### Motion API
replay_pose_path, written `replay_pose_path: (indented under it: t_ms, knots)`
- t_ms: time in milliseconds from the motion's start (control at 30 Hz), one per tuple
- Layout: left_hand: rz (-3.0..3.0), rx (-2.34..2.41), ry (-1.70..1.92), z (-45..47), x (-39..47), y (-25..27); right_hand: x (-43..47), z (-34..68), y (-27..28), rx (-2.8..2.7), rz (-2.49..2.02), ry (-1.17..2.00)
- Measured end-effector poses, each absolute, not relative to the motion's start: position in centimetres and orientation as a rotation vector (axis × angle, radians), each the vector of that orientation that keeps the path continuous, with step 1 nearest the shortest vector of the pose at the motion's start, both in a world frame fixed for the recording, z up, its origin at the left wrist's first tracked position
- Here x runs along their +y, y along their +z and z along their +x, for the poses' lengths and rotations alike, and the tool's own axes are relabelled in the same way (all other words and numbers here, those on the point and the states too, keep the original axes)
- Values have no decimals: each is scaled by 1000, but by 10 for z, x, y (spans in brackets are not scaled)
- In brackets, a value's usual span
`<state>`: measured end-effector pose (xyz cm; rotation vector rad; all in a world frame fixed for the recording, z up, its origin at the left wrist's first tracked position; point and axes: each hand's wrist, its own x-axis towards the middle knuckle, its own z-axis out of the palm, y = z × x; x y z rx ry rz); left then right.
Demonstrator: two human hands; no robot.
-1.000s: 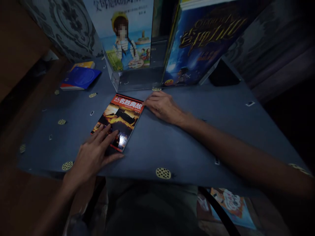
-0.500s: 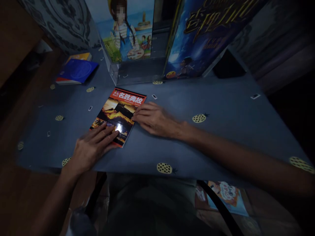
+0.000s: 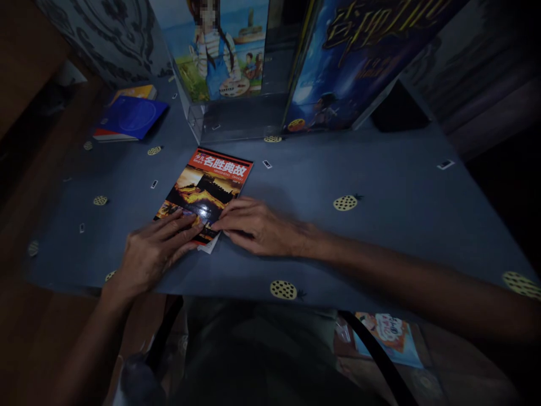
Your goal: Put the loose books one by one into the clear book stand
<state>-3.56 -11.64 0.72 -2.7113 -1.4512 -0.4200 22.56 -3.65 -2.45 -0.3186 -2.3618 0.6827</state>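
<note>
A small red-bordered book with a sunset wall scene on its cover lies tilted on the table. My left hand rests across its lower left part, fingers stretched out flat on the cover. At the lower right edge, my right hand pinches the cover's edge between thumb and fingers. The cover's lower corner is slightly raised there, and a strip of white page shows beneath it. The tips of the right fingers are partly hidden.
Behind the book, a clear stand holds upright picture books. Blue and orange books lie stacked at the back left. The grey tablecloth has pineapple prints. Below the table, a chair arm and a light-blue packet show.
My right hand has slid down the book's right edge towards its lower corner. The cover's corner has lifted, baring white page. My left hand stays on the cover.
</note>
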Motion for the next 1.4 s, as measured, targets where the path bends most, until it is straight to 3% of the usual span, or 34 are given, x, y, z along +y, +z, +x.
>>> replay_pose_path:
  t_ms: [300, 633, 800, 1067, 1400]
  knots:
    - [-2734, -1482, -401, -36, -118, 8, -49, 222, -18, -2389, -171, 708]
    - [-2716, -1306, -366, -35, -118, 12, -67, 214, -11, -2708, -68, 283]
    - [-2708, -1402, -427, -32, -112, 16, -68, 214, -8, -2697, -98, 349]
    - [-2628, -1649, -367, -27, -72, 13, -56, 217, -13, -2468, -352, 651]
    - [-2529, -1939, -184, -14, -16, 16, -3, 235, -25, -2312, -1068, 373]
